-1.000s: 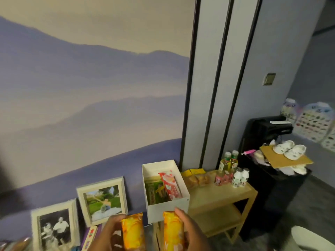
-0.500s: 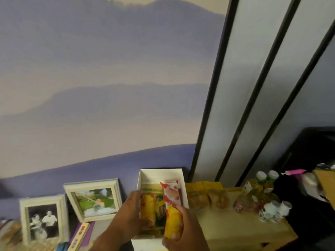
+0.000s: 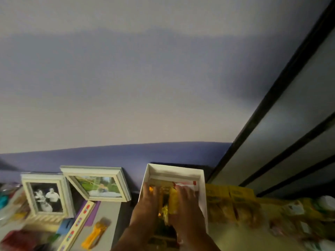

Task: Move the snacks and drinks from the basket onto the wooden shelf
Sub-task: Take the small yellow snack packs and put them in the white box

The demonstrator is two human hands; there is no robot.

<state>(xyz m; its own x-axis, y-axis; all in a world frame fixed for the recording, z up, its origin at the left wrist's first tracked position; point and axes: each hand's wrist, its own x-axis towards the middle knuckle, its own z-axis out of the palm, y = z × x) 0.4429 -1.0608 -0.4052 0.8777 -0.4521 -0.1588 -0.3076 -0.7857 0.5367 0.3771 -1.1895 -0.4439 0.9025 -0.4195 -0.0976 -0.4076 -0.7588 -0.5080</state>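
- At the far left edge sits a blurred jumble of coloured items (image 3: 7, 200), too smeared to name.
- A small framed black-and-white photo (image 3: 46, 196) stands next to it, and a larger framed colour photo (image 3: 98, 183) leans just to its right, against the purple wall (image 3: 108, 153).
- In front of the frames lie a long cream strip with red and blue marks (image 3: 79, 220) and an orange tool (image 3: 95, 232), both on a grey surface (image 3: 112, 214).
- The white box (image 3: 203, 196) stands right of the frames, at the left end of the wooden shelf (image 3: 235, 240), with its back wall near the purple wall.
- The left hand (image 3: 147, 201) reaches down into the box, fingers laid forward over a yellow-orange snack pack (image 3: 151, 189); blur hides whether they curl round it or only rest on it.
- The right hand (image 3: 186, 205) is in the box just beside the left, thumb and fingers wrapped round a yellow snack pack (image 3: 173, 200) that stands between the two hands.
- A red-and-white packet (image 3: 188, 183) lies in the box beyond the right hand's fingertips.
- On the shelf top, right of the box, yellow bread packs (image 3: 233, 198) sit in a row touching the box wall.
- Further right are blurred bottles with pale caps (image 3: 326, 200).
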